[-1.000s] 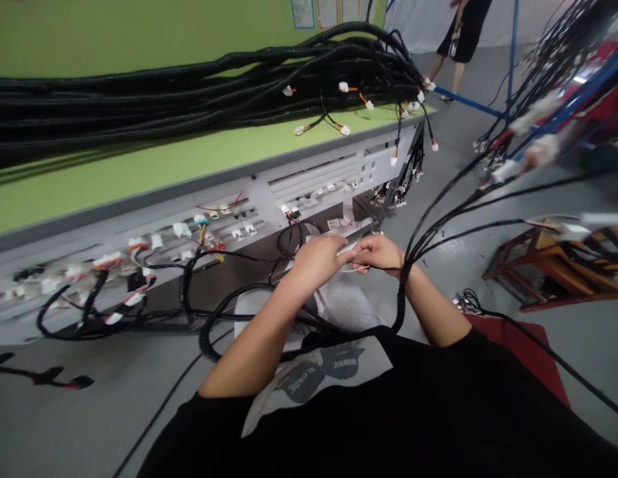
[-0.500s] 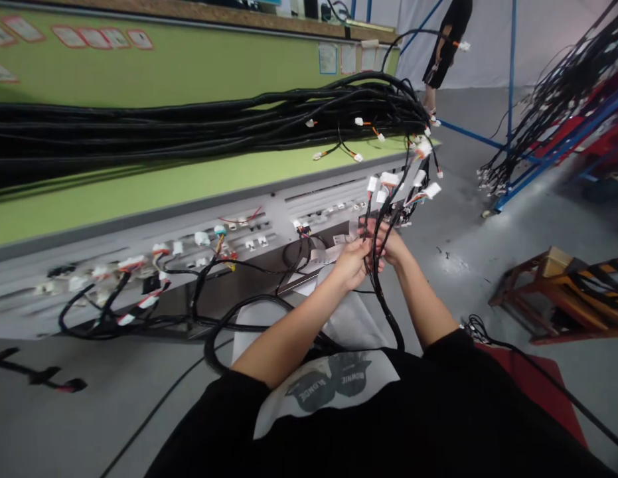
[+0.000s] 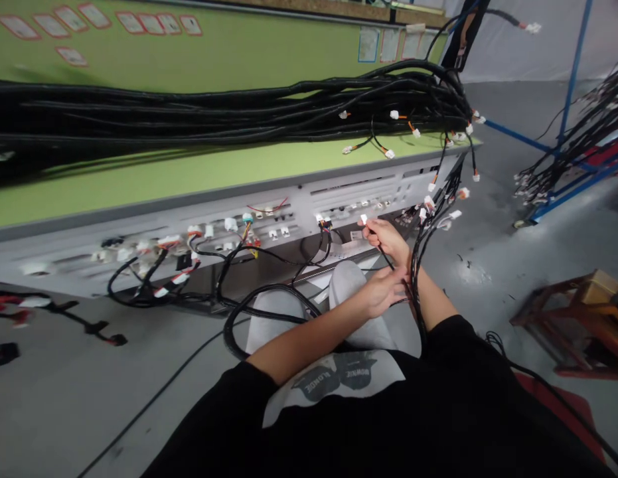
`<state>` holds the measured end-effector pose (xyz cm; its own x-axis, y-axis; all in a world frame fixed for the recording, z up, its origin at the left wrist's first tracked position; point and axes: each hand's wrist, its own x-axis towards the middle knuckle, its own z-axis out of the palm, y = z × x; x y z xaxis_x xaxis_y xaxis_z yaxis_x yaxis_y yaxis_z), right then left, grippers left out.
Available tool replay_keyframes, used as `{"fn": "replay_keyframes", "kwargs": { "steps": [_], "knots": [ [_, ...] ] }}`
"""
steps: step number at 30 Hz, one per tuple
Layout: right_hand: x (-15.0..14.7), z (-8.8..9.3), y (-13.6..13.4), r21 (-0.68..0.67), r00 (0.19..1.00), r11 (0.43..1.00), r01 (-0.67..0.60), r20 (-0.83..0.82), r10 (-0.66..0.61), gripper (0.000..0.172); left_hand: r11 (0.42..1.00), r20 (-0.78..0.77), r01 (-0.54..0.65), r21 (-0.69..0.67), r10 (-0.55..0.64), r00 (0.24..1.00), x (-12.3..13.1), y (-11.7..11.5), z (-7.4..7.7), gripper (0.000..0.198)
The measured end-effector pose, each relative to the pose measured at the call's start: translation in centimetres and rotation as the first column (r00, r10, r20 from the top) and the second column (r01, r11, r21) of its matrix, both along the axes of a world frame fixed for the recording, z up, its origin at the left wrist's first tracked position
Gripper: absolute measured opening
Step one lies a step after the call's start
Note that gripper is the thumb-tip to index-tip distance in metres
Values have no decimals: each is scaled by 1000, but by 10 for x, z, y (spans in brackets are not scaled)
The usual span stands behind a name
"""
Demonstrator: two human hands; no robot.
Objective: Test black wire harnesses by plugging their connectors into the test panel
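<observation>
My right hand (image 3: 387, 240) pinches a small white connector (image 3: 364, 219) on a thin black wire, close to the front of the grey connector board (image 3: 301, 222). Lower down, my left hand (image 3: 386, 292) is closed on the black wire harness (image 3: 415, 282), fingers pointing right; its fingertips are partly hidden among the wires. From the held connector, the wire runs down toward my left hand. Loose white connectors (image 3: 428, 204) fan out at the harness's upper end. Further left, a connector with coloured wires (image 3: 247, 218) sits in the board, with several others plugged in nearby.
A thick bundle of black cables (image 3: 239, 116) lies along the green bench (image 3: 189, 174). Looped black cable (image 3: 233, 325) hangs by my lap. To the right are a blue rack (image 3: 570, 192) with hanging harnesses and a wooden stool (image 3: 562, 325). Another person (image 3: 461, 40) stands behind the bench.
My hands have moved apart: the right now holds a white connector up near the board, while the left is lower beside the harness. The view has turned left, shifting the scene rightward.
</observation>
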<state>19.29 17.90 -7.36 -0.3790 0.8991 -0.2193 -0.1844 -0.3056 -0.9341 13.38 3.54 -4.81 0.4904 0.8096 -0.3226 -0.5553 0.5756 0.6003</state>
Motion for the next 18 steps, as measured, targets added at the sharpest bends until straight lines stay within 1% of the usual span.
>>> {"fn": "replay_keyframes", "kwargs": {
  "steps": [2,4,7,10,13,18],
  "knots": [
    [-6,-5,9,-30,998,999,26,64,-24,16,998,-128,-27,55,34,991,2,2,-1,35],
    [-14,-7,19,-49,993,995,82,93,-77,18,993,-259,-73,97,96,961,3,8,-4,34],
    [-24,-9,32,-56,992,994,96,90,-91,21,982,-364,-110,152,159,918,2,19,-8,32],
    [-29,-11,42,-54,993,995,84,88,-79,19,980,-401,-114,161,170,900,-1,28,-13,31],
    [-29,-14,47,-55,994,996,73,88,-68,19,981,-395,-88,174,152,906,-4,32,-16,32],
    [-26,-19,51,-56,994,996,66,96,-60,18,985,-379,-53,162,111,919,-7,34,-14,36]
  ]
}}
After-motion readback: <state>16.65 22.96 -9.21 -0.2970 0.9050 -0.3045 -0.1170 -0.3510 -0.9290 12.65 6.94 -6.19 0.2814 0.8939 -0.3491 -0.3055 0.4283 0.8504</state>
